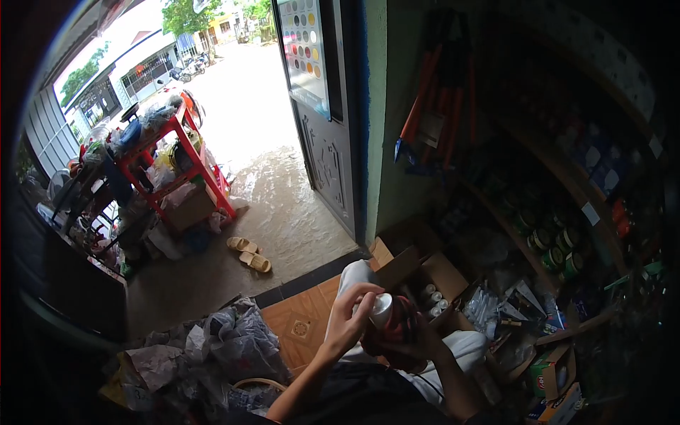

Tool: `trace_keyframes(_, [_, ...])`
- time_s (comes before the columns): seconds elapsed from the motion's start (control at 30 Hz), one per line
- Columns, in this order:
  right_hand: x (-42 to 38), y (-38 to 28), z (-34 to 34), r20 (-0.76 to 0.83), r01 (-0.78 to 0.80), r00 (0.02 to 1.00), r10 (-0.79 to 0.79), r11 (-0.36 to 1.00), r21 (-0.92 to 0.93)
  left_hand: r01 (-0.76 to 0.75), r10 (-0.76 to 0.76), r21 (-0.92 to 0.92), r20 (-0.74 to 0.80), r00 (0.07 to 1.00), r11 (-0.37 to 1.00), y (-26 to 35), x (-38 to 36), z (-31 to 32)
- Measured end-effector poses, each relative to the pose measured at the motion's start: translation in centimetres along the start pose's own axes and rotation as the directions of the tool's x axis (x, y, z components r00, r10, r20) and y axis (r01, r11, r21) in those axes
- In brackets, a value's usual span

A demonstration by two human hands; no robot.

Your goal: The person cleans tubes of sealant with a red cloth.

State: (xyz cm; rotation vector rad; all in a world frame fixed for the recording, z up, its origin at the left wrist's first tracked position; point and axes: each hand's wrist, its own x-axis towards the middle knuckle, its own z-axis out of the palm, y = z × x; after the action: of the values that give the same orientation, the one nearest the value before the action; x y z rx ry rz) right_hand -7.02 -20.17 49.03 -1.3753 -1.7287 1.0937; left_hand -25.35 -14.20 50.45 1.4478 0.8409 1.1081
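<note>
Low in front of my body is a dark red can with a white round top, tilted over my lap. My right hand wraps the dark body from the right, mostly in shadow. From the left, my left hand has its fingers curled around the white top, thumb and fingertips right at its edge. A cardboard box stands just beyond my right hand, with several white-topped cans inside.
Crumpled bags and paper are heaped on the left. Beige sandals lie past the door sill, near a red shelf rack. A dark door stands swung outward. Shelves with green cans line the right, above small boxes.
</note>
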Motion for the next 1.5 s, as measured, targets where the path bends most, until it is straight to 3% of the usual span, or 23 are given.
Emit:
trace_keyframes(0.03, [0.4,0.4,0.2,0.07,-0.004,0.998,-0.002,0.996,0.087,0.148,-0.149,-0.168,0.006,0.989,0.975,-0.7,-0.7,0.0])
trace_keyframes(0.07, [0.3,-0.1,0.3,0.139,-0.066,0.988,0.063,0.998,0.016,0.06,-0.061,-0.073,-0.013,0.998,0.996,-0.9,-1.0,0.0])
trace_keyframes(0.17, [-0.2,1.6,2.0,0.22,-0.113,0.97,0.102,0.993,0.035,-0.142,0.136,0.105,0.067,0.988,0.984,-1.5,-1.0,-0.1])
trace_keyframes(0.27, [-0.8,2.1,4.1,-0.141,0.105,0.986,-0.086,0.986,0.132,-0.23,0.255,0.261,-0.069,0.964,0.938,-1.6,-1.1,0.8])
trace_keyframes(0.37, [-0.1,2.1,4.9,-0.303,0.149,0.926,-0.227,0.954,-0.26,0.153,-0.143,-0.188,0.063,0.988,0.97,-2.1,-2.2,0.6])
trace_keyframes(0.43, [-0.2,2.5,4.2,-0.366,0.076,0.929,-0.051,0.996,0.054,0.173,-0.144,-0.132,0.208,0.968,0.976,-2.4,-3.2,0.9])
trace_keyframes(0.47, [0.0,2.7,4.2,-0.386,0.029,0.919,0.078,0.964,0.263,0.185,-0.151,-0.101,0.276,0.949,0.978,-2.6,-4.2,1.0])
trace_keyframes(0.5, [-0.3,2.5,4.0,-0.416,0.041,0.901,0.121,0.932,0.36,0.197,-0.162,-0.07,0.34,0.926,0.978,-3.0,-5.3,1.0])
trace_keyframes(0.53, [-0.5,1.4,3.5,-0.444,0.063,0.881,0.164,0.89,0.452,0.246,-0.159,-0.219,0.351,0.923,0.944,-3.9,-5.5,1.8])
trace_keyframes(0.6, [-0.5,2.3,3.9,-0.47,0.012,0.859,0.204,0.909,0.417,0.309,-0.23,-0.151,0.392,0.891,0.939,-5.2,-5.9,1.7])
trace_keyframes(0.67, [-0.3,0.9,2.9,-0.558,0.073,0.823,0.103,0.956,0.285,0.434,-0.328,-0.111,0.497,0.803,0.894,-4.9,-5.5,1.7])
trace_keyframes(0.77, [0.3,0.7,1.3,-0.633,0.138,0.773,0.037,0.964,0.226,0.465,-0.291,-0.144,0.61,0.737,0.874,-6.2,-5.3,1.5])
trace_keyframes(0.8, [0.4,1.5,0.6,-0.596,0.195,0.801,0.063,0.913,0.359,0.462,-0.263,-0.161,0.642,0.72,0.872,-6.8,-5.2,1.4])
trace_keyframes(0.83, [0.7,2.6,0.0,-0.499,0.274,0.862,0.093,0.742,0.612,0.439,-0.214,-0.19,0.665,0.715,0.878,-7.5,-5.4,1.2])
trace_keyframes(0.87, [1.2,3.7,-0.5,-0.376,0.3,0.922,0.095,0.442,0.846,0.42,-0.168,-0.218,0.685,0.709,0.881,-8.1,-5.8,1.0])
trace_keyframes(0.9, [1.4,4.3,-0.9,-0.239,0.237,0.971,0.014,0.062,0.969,0.523,-0.224,-0.183,0.753,0.619,0.832,-8.3,-5.9,0.7])
trace_keyframes(0.97, [1.9,4.9,-0.7,-0.129,0.055,0.968,-0.217,-0.317,0.947,0.664,-0.287,-0.118,0.836,0.467,0.738,-8.4,-6.1,0.4])
trace_keyframes(1.0, [2.3,4.5,-0.5,-0.246,0.153,0.904,-0.35,-0.272,0.95,0.71,-0.306,-0.093,0.858,0.413,0.698,-8.1,-6.3,0.4])
trace_keyframes(1.13, [2.4,1.9,-1.0,-0.247,0.157,0.853,-0.461,-0.226,0.962,0.819,-0.265,-0.095,0.919,0.29,0.566,-7.7,-6.5,1.2])
trace_keyframes(1.23, [2.6,2.3,-1.0,-0.296,0.227,0.904,-0.307,-0.242,0.943,0.857,-0.218,-0.113,0.943,0.251,0.502,-7.9,-6.3,1.8])
trace_keyframes(1.37, [3.1,0.9,-1.4,-0.293,0.196,0.847,-0.443,-0.251,0.948,0.888,-0.201,-0.114,0.954,0.223,0.446,-7.7,-6.1,1.6])
trace_keyframes(1.47, [3.5,2.8,-0.9,-0.311,0.231,0.851,-0.424,-0.23,0.945,0.903,-0.237,-0.099,0.947,0.214,0.419,-7.1,-6.1,0.9])
trace_keyframes(1.5, [3.2,3.4,-0.8,-0.365,0.356,0.9,-0.238,-0.083,0.931,0.9,-0.267,-0.1,0.936,0.23,0.424,-6.9,-5.9,0.8])
